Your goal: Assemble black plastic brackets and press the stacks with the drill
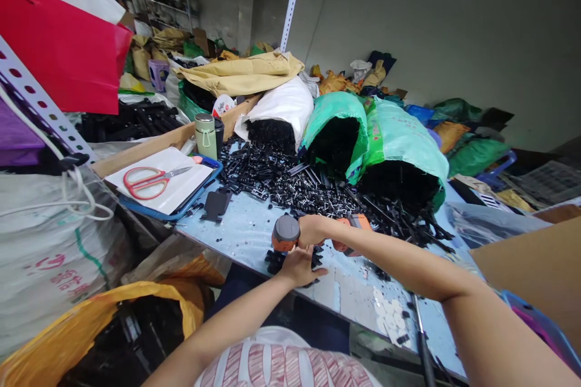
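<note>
With my right grip (313, 230) closed around the orange drill (285, 232), I should keep it square over the black part (274, 261) at the bench's (247, 221) near edge, steadying that with my left grip (297, 267), whose closure I cannot tell.

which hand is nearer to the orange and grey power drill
Right. The right hand is closed around the drill; the left hand is just below it in the picture, on a black, jagged plastic piece.

Single head-worn view, facing forward and downward, tilted, close above the worktable (247, 222)
</note>
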Tool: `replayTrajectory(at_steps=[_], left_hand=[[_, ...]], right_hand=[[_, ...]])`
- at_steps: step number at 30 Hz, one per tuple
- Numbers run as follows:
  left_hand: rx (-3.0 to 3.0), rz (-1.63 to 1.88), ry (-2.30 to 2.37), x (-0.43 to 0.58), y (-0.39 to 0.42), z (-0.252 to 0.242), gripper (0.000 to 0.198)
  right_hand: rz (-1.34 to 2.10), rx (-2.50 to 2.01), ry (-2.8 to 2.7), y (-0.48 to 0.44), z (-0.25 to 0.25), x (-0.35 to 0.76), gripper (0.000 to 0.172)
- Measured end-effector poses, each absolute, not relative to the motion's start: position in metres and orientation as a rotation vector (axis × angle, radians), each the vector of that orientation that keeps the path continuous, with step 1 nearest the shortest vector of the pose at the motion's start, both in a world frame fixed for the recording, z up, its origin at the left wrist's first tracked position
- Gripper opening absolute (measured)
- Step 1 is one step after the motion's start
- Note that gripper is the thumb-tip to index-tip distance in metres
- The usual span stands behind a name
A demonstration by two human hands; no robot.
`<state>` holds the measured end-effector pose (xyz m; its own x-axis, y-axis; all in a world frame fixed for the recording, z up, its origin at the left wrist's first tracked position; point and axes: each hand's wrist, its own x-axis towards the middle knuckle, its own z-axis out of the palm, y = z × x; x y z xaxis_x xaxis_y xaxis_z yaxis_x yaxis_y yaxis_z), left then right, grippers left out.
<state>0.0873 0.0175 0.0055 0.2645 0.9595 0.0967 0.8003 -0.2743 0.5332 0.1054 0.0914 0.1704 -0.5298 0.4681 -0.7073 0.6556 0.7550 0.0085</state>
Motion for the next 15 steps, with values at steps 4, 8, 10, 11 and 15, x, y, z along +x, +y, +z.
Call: replayTrajectory(at_steps=[4,8,10,11,15], left_hand=[[2.039,0.455,1.65,0.089,0.016,0.001,0.079],[1.898,0.332,1.589,0.091,0.017,-0.006,0.082],[1.882,0.337,1.572,0.093,0.018,-0.008,0.082],[1.884,0.35,1.573,0.093,0.018,-0.009,0.081],[1.894,0.386,1.572,0.093,0.018,-0.006,0.077]], right_hand=[[-0.184,0.835,2.276,0.081,0.18,0.105,0.028],[-0.302,0.789,2.228,0.073,0.181,0.105,0.028],[-0.325,0.746,2.231,0.072,0.177,0.101,0.024],[-0.334,0.718,2.234,0.071,0.174,0.099,0.022],[-0.479,0.762,2.224,0.072,0.165,0.099,0.015]])
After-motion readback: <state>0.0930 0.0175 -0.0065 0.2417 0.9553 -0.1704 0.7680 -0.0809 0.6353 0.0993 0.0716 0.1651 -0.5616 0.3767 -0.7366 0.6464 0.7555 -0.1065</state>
